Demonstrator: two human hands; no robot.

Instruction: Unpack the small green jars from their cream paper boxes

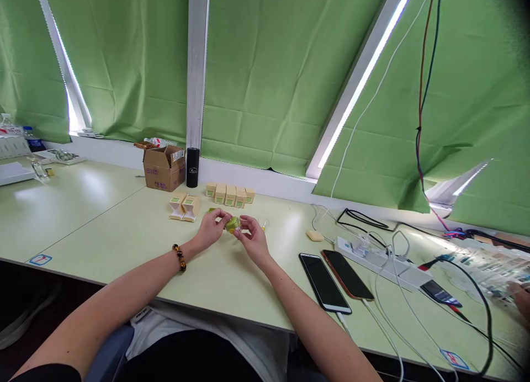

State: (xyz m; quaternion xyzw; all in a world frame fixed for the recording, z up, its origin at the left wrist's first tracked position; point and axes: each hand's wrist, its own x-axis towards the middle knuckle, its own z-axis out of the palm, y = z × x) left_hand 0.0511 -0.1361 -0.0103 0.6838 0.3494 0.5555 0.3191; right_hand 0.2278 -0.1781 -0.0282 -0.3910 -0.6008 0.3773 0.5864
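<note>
- We find the small green item (232,224) just above the desk (232,277), held between the fingertips of both hands.
- Our left hand (212,227) has thumb and finger drawn narrow on its left edge; our right hand (253,239) curls loosely round the other side, thumb under, fingers arched over.
- We judge it light, since fingertips alone bear it. Its smooth, faintly shiny green skin might slip if our fingers were damp.
- Whether it is stiff or soft we cannot tell; the fingers cover much of it. The rounded sides look the best place to take hold, with a gentle squeeze in case the walls give.
- A yellowish patch shows at its underside, too small for us to make out.
- Beyond the left hand stand two opened paper boxes (183,207), tan outside and pale within, thin-walled, likely easy to crush.
- Behind them to the right, we see a cluster of small tan boxes (230,195), square-edged, with green labels.
- Just beside the right hand sits a clear piece (264,223) with a touch of yellow, perhaps plastic.
</note>
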